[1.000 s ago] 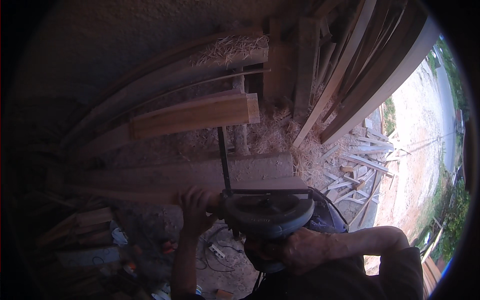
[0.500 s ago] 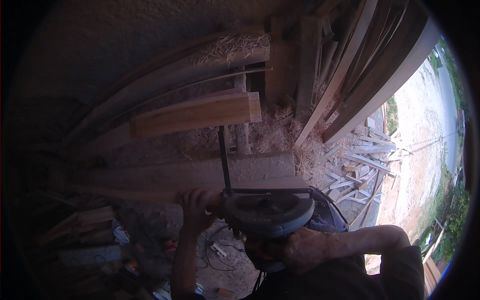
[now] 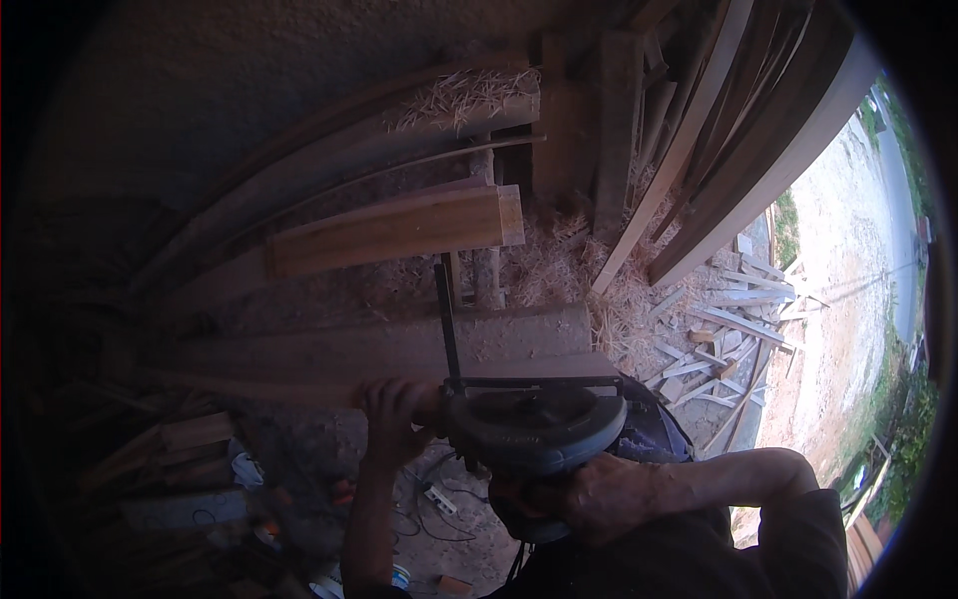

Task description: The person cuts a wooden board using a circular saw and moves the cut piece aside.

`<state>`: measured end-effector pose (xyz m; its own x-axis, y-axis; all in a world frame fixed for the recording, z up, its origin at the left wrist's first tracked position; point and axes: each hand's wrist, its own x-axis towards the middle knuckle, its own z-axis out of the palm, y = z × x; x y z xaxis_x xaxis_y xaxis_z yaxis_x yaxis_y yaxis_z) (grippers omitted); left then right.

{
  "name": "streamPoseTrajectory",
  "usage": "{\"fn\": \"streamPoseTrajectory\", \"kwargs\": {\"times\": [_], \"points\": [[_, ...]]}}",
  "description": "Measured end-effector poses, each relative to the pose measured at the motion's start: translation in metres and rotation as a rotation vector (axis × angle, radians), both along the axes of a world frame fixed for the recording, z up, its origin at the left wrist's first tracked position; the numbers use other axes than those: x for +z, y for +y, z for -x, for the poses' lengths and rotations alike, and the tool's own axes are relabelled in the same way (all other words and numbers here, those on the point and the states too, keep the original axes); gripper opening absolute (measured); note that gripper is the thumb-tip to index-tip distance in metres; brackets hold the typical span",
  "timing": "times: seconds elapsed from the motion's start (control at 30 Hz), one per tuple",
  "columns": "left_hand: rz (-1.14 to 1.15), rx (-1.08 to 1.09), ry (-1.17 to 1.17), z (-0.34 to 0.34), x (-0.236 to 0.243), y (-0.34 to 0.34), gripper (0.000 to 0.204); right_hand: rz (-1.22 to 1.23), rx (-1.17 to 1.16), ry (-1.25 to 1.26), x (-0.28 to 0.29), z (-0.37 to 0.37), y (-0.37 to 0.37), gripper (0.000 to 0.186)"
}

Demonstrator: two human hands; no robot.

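Note:
My right hand (image 3: 609, 494) is closed around the rear handle of a circular saw (image 3: 539, 429), whose rounded guard faces up. The saw rests at the near edge of a long wooden board (image 3: 559, 365), and a dark straight bar (image 3: 446, 314) sticks out from it, away from me across the wood. Just left of the saw, my left hand (image 3: 391, 411) has its fingers bent over the board's near edge, the thumb pointing toward the saw. Shadow and the saw's body hide the blade and the underside of my left hand.
Beyond lies a squared timber (image 3: 389, 235), and behind it a beam topped with wood shavings (image 3: 464, 95). Planks (image 3: 689, 150) lean at the far right above scattered offcuts (image 3: 728, 349). A power strip (image 3: 439, 499) with cables lies on the floor near my left forearm.
The view has shifted very slightly. Both hands and the saw keep practically the same place on the board.

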<state>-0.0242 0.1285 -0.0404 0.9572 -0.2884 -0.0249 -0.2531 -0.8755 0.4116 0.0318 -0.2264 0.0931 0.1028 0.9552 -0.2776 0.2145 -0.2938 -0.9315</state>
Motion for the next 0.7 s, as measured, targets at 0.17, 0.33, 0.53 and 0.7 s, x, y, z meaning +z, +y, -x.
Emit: {"fn": "streamPoseTrajectory", "kwargs": {"times": [0.17, 0.33, 0.53, 0.7], "points": [[0.000, -0.006, 0.034, 0.003, -0.004, 0.006, 0.074, -0.061, -0.060, -0.013, -0.003, 0.002, -0.002, 0.085], [0.020, -0.004, 0.057, 0.001, 0.002, 0.003, 0.077, -0.097, -0.092, -0.099, -0.018, 0.016, -0.003, 0.085], [0.034, -0.033, 0.042, 0.000, 0.002, 0.005, 0.079, -0.167, -0.166, -0.136, -0.024, 0.020, -0.002, 0.085], [0.098, 0.008, 0.028, 0.004, -0.005, 0.008, 0.084, -0.294, -0.257, -0.201, -0.028, 0.021, 0.001, 0.085]]}}
